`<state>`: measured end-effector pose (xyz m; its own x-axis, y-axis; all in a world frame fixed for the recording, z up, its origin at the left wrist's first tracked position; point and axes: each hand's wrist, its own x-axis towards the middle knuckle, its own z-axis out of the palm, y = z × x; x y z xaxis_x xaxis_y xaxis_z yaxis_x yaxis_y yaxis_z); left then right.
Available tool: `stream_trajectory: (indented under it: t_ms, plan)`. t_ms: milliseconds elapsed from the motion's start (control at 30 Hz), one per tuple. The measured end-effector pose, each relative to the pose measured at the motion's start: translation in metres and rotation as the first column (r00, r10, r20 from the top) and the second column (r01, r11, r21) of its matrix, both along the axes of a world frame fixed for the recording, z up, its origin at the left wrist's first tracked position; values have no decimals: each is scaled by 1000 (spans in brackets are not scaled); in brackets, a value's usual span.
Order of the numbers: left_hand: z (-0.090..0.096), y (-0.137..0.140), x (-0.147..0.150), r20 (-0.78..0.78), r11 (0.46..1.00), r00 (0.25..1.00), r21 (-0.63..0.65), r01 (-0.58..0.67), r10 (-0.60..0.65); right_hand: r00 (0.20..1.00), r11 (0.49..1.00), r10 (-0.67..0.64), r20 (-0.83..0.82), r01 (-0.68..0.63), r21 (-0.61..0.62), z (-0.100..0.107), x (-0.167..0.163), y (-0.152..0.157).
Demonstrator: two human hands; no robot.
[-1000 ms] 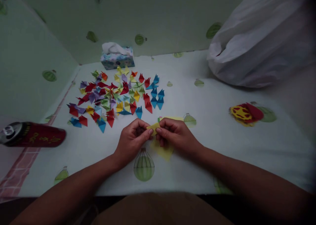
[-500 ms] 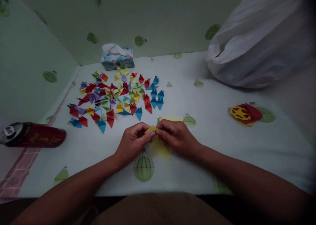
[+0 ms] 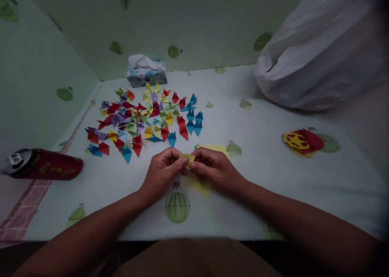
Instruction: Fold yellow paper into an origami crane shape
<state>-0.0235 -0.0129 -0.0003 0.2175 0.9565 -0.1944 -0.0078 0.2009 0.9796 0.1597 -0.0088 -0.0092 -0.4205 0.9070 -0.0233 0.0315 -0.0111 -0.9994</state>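
Between my two hands is a small folded piece of yellow origami paper (image 3: 187, 158), held just above the table. My left hand (image 3: 162, 169) pinches its left side, the thumb lying across the front. On the right side, the thumb and fingers of my right hand (image 3: 217, 169) are closed on the paper's edge. Below them a yellow paper sheet (image 3: 200, 186) lies flat, partly covered by my right hand. Behind my right hand is a stack of yellow paper (image 3: 217, 148), also partly hidden.
Many small folded paper cranes (image 3: 139, 119) in mixed colours spread over the tablecloth at back left. A tissue box (image 3: 146, 72) stands behind them. At far left lies a red can (image 3: 51, 164). A white plastic bag (image 3: 304, 74) and red-and-yellow cut-outs (image 3: 300, 141) are on the right.
The yellow paper has turned in my fingers from a pointed shape to a small flat rectangle facing me. My left thumb has shifted onto its front. The view has moved slightly.
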Motion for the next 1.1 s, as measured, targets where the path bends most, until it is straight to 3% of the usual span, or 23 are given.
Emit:
stream_trajectory:
  t_ms: [100, 233, 400, 667, 1100]
  plan:
    - [0, 0, 0, 1, 1000, 1000, 8, 3, -3, 998, 1000, 13, 56, -14, 23, 2, 0, 0]
    - [1, 2, -3, -69, 998, 997, 54, 29, -25, 991, 989, -12, 134, -7, 144, 6, 3, 2]
    - [1, 6, -3, -71, 999, 996, 20, 50, -48, 995, 998, -48, 91, 43, 56, 3, 5, 5]
    - [2, 4, 2, 47, 998, 997, 25, -58, 57, 997, 993, -80, -5, 80, 92, -2, 2, 3]
    - [-1, 3, 0, 46, 995, 999, 97, -30, 25, 996, 999, -54, -78, 54, 1, -2, 2, 5]
